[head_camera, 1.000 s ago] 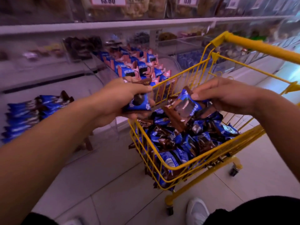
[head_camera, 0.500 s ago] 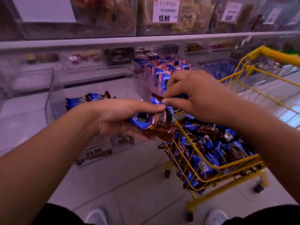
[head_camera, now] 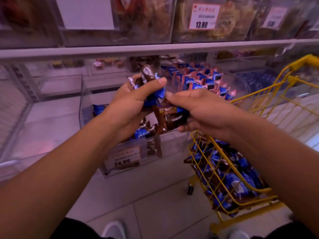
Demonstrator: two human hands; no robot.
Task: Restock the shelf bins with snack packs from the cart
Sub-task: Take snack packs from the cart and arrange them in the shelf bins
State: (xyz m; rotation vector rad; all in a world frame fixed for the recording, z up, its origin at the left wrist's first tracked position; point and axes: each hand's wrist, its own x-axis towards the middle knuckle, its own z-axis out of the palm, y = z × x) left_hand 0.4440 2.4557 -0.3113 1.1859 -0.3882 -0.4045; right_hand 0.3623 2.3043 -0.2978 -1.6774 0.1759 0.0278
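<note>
In the head view, the left hand (head_camera: 131, 99) is gripping a bunch of blue and brown snack packs (head_camera: 150, 78), thumb pressing across the wrappers, their ends sticking up above the fingers. The right hand (head_camera: 202, 109) is curling round another brown snack pack (head_camera: 172, 116) just beside the left one, the two hands nearly touching. Both are hanging over a clear shelf bin (head_camera: 86, 104), which is holding a few more blue packs and wearing a price tag (head_camera: 124, 157) reading 24.80 on its front. To the right a yellow wire cart (head_camera: 259, 197) is standing on the tiled floor (head_camera: 155, 195), filled with the same packs. A neighbouring bin (head_camera: 203, 80) behind the hands is showing rows of blue wrappers.
</note>
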